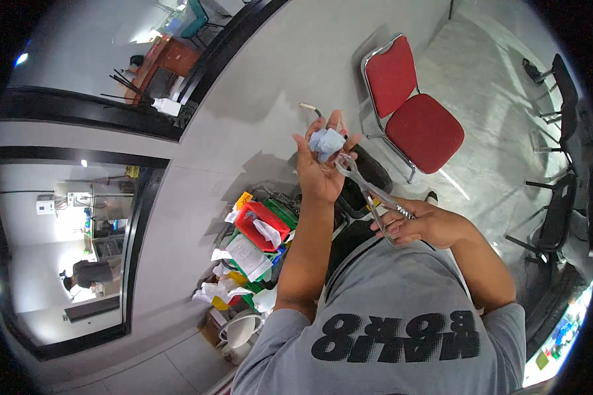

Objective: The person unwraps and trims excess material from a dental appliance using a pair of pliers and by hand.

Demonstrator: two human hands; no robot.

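Note:
A crumpled, pale blue wad [327,143], either paper or cloth, sits on the upturned palm of my left hand [319,174], whose fingers curl up around it. My right hand [422,225] grips metal tongs [369,184] by the handles. The rounded tips of the tongs are beside the wad, close to the left palm; whether they touch it I cannot tell. Below and behind the hands is a dark container [373,170], partly hidden by the left hand and the tongs.
A red chair [425,131] with a metal frame stands ahead to the right. At the left lies a heap with a red bin [262,227], papers [247,257] and a white helmet-like object [240,329]. Black chairs [557,204] line the far right. A person [93,276] appears through a window.

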